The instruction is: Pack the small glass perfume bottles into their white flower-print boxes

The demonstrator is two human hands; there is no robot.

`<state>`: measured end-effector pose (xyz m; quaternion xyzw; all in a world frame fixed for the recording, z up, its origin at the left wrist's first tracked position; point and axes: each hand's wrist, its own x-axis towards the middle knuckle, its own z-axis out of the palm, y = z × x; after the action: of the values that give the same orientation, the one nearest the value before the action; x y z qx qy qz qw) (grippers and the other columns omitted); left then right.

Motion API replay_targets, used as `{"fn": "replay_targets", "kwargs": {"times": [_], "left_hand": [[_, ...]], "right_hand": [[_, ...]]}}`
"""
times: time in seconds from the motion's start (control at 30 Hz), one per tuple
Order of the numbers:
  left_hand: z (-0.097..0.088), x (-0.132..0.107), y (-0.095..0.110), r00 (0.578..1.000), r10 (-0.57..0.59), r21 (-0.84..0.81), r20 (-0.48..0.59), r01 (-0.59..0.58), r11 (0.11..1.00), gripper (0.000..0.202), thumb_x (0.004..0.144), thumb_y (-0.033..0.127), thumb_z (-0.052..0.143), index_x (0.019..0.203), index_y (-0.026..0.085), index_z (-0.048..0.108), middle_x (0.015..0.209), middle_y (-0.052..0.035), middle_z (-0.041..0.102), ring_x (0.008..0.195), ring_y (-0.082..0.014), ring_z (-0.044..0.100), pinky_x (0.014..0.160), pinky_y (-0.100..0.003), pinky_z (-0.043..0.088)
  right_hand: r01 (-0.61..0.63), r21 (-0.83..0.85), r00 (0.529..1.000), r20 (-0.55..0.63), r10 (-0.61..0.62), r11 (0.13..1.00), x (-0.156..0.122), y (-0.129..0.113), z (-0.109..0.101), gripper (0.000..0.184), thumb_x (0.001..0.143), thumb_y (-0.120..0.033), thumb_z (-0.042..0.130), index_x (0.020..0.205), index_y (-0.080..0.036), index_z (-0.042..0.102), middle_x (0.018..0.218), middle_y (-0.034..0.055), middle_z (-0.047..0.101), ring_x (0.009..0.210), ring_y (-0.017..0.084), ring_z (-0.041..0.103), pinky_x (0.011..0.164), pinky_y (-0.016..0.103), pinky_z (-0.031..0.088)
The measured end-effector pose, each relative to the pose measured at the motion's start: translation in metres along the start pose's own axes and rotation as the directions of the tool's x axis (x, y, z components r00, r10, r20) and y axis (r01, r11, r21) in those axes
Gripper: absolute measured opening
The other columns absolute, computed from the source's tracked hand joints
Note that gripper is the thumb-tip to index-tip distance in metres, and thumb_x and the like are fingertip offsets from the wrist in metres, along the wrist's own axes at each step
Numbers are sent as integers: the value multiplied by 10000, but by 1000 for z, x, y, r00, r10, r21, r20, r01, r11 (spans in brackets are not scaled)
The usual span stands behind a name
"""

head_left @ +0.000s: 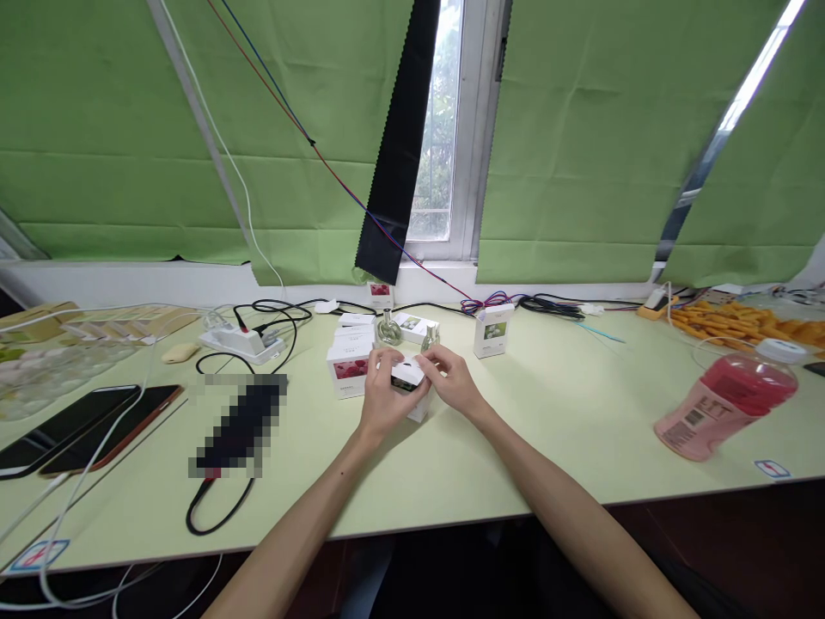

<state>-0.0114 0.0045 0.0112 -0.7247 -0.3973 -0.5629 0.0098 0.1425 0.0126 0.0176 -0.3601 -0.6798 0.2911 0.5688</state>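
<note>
Near the middle of the table, my left hand is wrapped around a small white box whose top looks open and dark inside. The fingers of my right hand are closed at the box's upper right edge, by its flap. What sits inside the box cannot be made out. Just behind my hands stand two small clear glass bottles, one bottle at the left and another bottle at the right. Beside my left hand is a row of white cartons with a red picture on the front one.
A white carton with a green picture stands right of my hands. Farther right is a pink drink bottle. At left lie phones, a power strip and loose cables. Orange pieces are heaped at the back right.
</note>
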Motion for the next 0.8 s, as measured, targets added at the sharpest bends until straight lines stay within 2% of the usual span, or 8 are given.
{"fn": "replay_targets", "kwargs": {"times": [0.53, 0.8], "left_hand": [[0, 0, -1, 1000, 21, -3, -10, -21, 1000, 356, 770, 297, 780, 1006, 217, 526, 1021, -59, 541, 976, -215, 590, 852, -364, 531], [0, -1, -4, 1000, 24, 5, -4, -24, 1000, 360, 755, 272, 778, 1009, 221, 527, 1026, -59, 545, 988, -224, 595, 854, -376, 539]], "right_hand": [[-10, -31, 1000, 5, 10, 999, -1, -4, 0, 322, 924, -480, 574, 808, -201, 687, 866, 45, 646, 826, 174, 620, 693, 277, 522], [33, -61, 999, 34, -31, 998, -2, -8, 0, 306, 925, -484, 584, 834, -213, 694, 872, 49, 681, 841, 182, 633, 687, 285, 521]]}}
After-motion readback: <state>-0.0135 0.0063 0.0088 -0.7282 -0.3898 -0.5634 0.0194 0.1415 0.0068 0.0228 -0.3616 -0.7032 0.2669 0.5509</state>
